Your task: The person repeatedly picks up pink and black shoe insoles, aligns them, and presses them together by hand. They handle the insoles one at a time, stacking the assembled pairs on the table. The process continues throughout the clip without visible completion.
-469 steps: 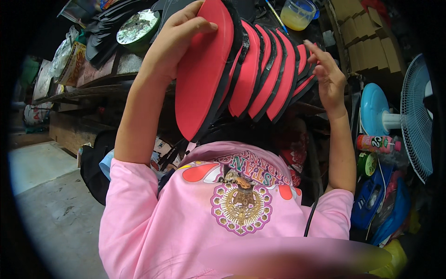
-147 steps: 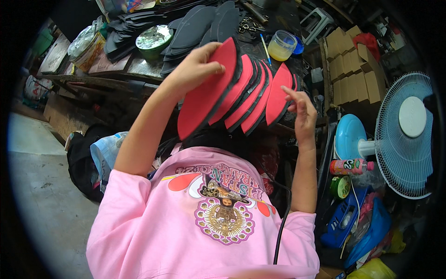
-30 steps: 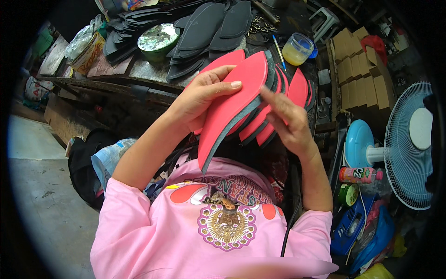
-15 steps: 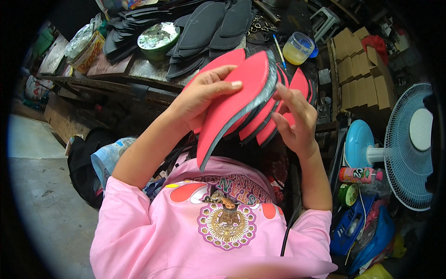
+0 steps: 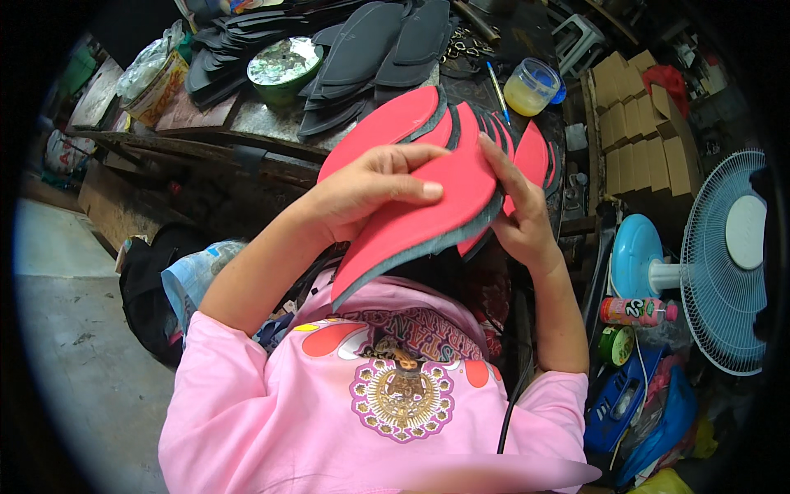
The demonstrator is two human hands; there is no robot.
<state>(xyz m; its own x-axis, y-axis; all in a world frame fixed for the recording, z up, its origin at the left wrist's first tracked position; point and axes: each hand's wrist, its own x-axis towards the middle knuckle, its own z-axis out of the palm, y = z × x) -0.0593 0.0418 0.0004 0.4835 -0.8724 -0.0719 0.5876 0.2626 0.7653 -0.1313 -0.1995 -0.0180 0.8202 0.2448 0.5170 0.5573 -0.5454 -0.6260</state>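
Observation:
A red leaf-shaped piece (image 5: pixel 448 216) with a fuzzy dark grey edge is held over my lap. My left hand (image 5: pixel 366 191) grips it from the left, thumb pressed on the red face. At its right end my right hand (image 5: pixel 527 218) is closed on the edge, with fingers lying over the red face; part of the thumb side is hidden. Behind it, similar red pieces (image 5: pixel 387 123) lie fanned out and overlapping near the bench edge. More of them (image 5: pixel 533 152) show beyond my right fingers.
Dark grey leaf-shaped pieces (image 5: pixel 358 49) are stacked on the bench (image 5: pixel 247 123), beside a green tub (image 5: pixel 284 70). A pen (image 5: pixel 498 95) and a jar of yellowish liquid (image 5: pixel 531 86) stand farther right. Cardboard boxes (image 5: pixel 646 123) and a fan (image 5: pixel 728 255) are on the right.
The red piece has tilted flatter, its right end swinging down and toward me. My right hand has closed onto that end from being apart, and the fanned pieces behind show more.

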